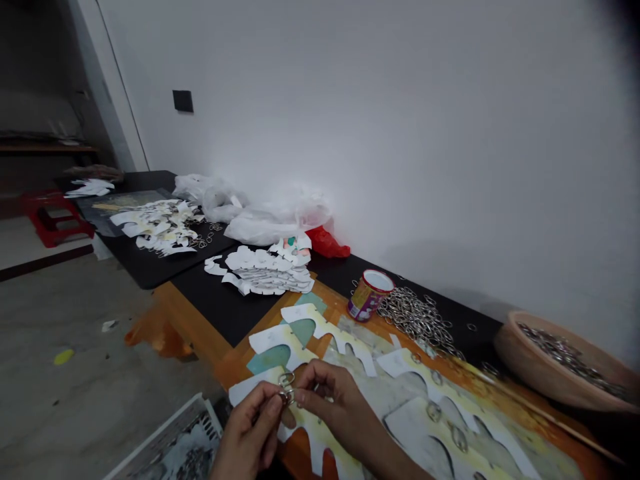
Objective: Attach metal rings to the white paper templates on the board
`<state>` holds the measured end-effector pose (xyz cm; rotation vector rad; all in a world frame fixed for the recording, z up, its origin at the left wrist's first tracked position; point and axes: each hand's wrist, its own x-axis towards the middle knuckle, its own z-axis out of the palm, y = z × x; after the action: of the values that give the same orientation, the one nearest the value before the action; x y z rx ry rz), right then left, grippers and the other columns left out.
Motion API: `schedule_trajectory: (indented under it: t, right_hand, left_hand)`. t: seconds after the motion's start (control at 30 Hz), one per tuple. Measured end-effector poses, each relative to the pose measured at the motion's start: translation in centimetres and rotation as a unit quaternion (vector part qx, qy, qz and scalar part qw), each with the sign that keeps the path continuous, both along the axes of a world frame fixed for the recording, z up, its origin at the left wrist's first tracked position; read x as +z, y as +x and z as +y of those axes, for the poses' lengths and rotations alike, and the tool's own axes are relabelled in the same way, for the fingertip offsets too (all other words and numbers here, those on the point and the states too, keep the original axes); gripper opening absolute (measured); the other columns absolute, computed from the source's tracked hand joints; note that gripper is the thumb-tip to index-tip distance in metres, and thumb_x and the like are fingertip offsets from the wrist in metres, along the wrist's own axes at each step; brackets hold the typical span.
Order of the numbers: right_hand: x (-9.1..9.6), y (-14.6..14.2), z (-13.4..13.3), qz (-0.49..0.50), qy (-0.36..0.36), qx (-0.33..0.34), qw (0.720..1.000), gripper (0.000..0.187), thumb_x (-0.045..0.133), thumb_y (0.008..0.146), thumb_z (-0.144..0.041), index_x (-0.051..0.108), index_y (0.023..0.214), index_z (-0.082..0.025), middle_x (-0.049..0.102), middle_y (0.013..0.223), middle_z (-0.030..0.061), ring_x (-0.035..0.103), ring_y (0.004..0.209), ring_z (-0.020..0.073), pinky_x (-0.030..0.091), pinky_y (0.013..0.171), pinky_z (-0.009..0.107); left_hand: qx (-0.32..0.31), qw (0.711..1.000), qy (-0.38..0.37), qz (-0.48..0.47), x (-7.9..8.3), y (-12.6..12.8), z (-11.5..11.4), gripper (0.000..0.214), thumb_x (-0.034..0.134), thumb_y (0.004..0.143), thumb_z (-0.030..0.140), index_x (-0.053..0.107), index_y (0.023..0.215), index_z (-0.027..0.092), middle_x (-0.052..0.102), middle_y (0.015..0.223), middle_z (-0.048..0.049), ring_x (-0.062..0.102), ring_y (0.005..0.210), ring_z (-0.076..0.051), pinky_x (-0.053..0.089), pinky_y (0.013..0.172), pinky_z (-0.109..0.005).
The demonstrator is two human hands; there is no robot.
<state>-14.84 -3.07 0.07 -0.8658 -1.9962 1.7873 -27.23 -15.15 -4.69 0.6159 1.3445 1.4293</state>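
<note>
My left hand (253, 427) is closed in a pinch on small silvery metal rings (287, 380). Close beside it, my right hand (330, 400) pinches the same few rings from the other side, its fingertips nearly touching the left ones. Exactly how the rings are linked is too small to tell. Beneath both hands lie white cut-out paper strips (357, 343) with scalloped edges and yellowish stains, spread over the orange-brown table covering (200, 333). Some rings (434, 412) rest on the strips at the right.
A purple tin (370, 295) stands behind the strips, beside a heap of rings (417, 320). At the right is a clay-coloured bowl (525, 373) of metal pieces. Stacked white cut-outs (270, 270) and plastic bags (270, 220) lie farther back. A white basket (165, 433) sits below left.
</note>
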Motion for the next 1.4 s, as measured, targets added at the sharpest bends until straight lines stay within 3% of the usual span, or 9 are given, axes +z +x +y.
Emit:
schedule_trajectory:
  t: [0.23, 0.4, 0.5, 0.57, 0.67, 0.77, 0.97, 1.2, 1.4]
  right_hand:
    - [-2.0, 0.9, 1.2, -0.126, 0.132, -0.026, 0.983, 0.009, 0.065, 0.077, -0.024, 0.065, 0.069, -0.019, 0.06, 0.065, -0.002, 0.049, 0.062, 0.0132, 0.036, 0.06, 0.027]
    - [-3.0, 0.8, 1.6, -0.171, 0.176, -0.039, 0.969, 0.008, 0.066, 0.075, -0.016, 0.067, 0.067, -0.019, 0.059, 0.062, -0.0026, 0.049, 0.059, 0.0123, 0.033, 0.058, 0.026]
    - [-3.2, 0.7, 1.5, -0.184, 0.206, -0.039, 0.96, 0.009, 0.066, 0.077, -0.017, 0.069, 0.069, -0.019, 0.064, 0.066, -0.0007, 0.053, 0.062, 0.0134, 0.035, 0.06, 0.026]
    - [-3.1, 0.6, 1.4, -0.192, 0.228, -0.035, 0.954, 0.009, 0.067, 0.078, -0.019, 0.068, 0.069, -0.02, 0.066, 0.069, -0.0001, 0.055, 0.065, 0.0142, 0.036, 0.063, 0.027]
    - [-3.0, 0.5, 1.3, -0.208, 0.261, -0.03, 0.942, 0.01, 0.066, 0.08, -0.02, 0.067, 0.07, -0.02, 0.068, 0.071, 0.0008, 0.058, 0.069, 0.0153, 0.036, 0.066, 0.028]
    - [-2.8, 0.5, 1.1, -0.223, 0.287, -0.023, 0.931, 0.009, 0.065, 0.081, -0.019, 0.066, 0.072, -0.02, 0.069, 0.075, 0.0018, 0.059, 0.071, 0.0162, 0.037, 0.068, 0.029]
    - [-2.7, 0.7, 0.9, -0.242, 0.319, -0.006, 0.916, 0.01, 0.062, 0.084, -0.018, 0.065, 0.075, -0.02, 0.07, 0.078, 0.0031, 0.061, 0.073, 0.0172, 0.037, 0.068, 0.029]
    - [-2.7, 0.7, 1.0, -0.256, 0.335, 0.02, 0.907, 0.009, 0.064, 0.087, -0.019, 0.069, 0.08, -0.02, 0.071, 0.086, 0.0037, 0.065, 0.08, 0.018, 0.038, 0.07, 0.028]
    - [-2.7, 0.7, 1.4, -0.248, 0.328, 0.047, 0.911, 0.009, 0.067, 0.09, -0.017, 0.075, 0.084, -0.02, 0.071, 0.095, 0.0041, 0.068, 0.09, 0.0175, 0.043, 0.077, 0.025]
  left_hand:
    - [0.107, 0.991, -0.038, -0.075, -0.9, -0.5, -2.0, 0.056, 0.075, 0.075, 0.065, 0.073, 0.107, 0.019, 0.045, 0.049, 0.0065, 0.022, 0.042, -0.004, 0.008, 0.045, -0.018]
    - [0.06, 0.991, -0.012, -0.118, -2.3, -1.0, -2.6, 0.046, 0.071, 0.075, 0.059, 0.075, 0.089, 0.015, 0.045, 0.05, 0.0054, 0.02, 0.041, -0.003, 0.013, 0.041, -0.017]
    - [0.033, 0.999, 0.007, 0.013, -2.8, -1.1, -2.5, 0.052, 0.056, 0.087, 0.067, 0.074, 0.082, 0.019, 0.058, 0.059, 0.0003, 0.038, 0.042, -0.008, 0.028, 0.038, -0.018]
    - [0.024, 0.986, 0.027, 0.162, -3.0, -1.0, -2.5, 0.042, 0.058, 0.091, 0.06, 0.077, 0.088, 0.023, 0.071, 0.077, -0.004, 0.062, 0.061, -0.014, 0.05, 0.054, -0.02]
    - [0.02, 0.892, 0.101, 0.44, -3.7, -0.8, -2.4, 0.022, 0.066, 0.092, 0.04, 0.077, 0.11, 0.033, 0.078, 0.106, -0.0037, 0.075, 0.092, -0.018, 0.058, 0.082, -0.02]
    - [0.018, 0.751, 0.142, 0.645, -4.3, -0.5, -2.1, 0.026, 0.061, 0.096, 0.03, 0.072, 0.119, 0.032, 0.078, 0.105, -0.0044, 0.077, 0.084, -0.017, 0.059, 0.071, -0.018]
    - [-0.011, 0.684, 0.121, 0.719, -3.6, -0.2, -1.1, 0.029, 0.055, 0.095, 0.023, 0.073, 0.117, 0.026, 0.075, 0.086, -0.0065, 0.075, 0.065, -0.019, 0.054, 0.052, -0.022]
    - [-0.078, 0.695, 0.059, 0.712, -3.5, -0.4, -0.7, 0.032, 0.048, 0.099, 0.025, 0.073, 0.12, 0.029, 0.075, 0.094, -0.0083, 0.075, 0.072, -0.021, 0.054, 0.06, -0.026]
    - [-0.097, 0.787, 0.011, 0.609, -2.1, -0.5, -0.3, 0.031, 0.045, 0.101, 0.033, 0.075, 0.106, 0.032, 0.072, 0.1, -0.0079, 0.073, 0.081, -0.022, 0.049, 0.066, -0.027]
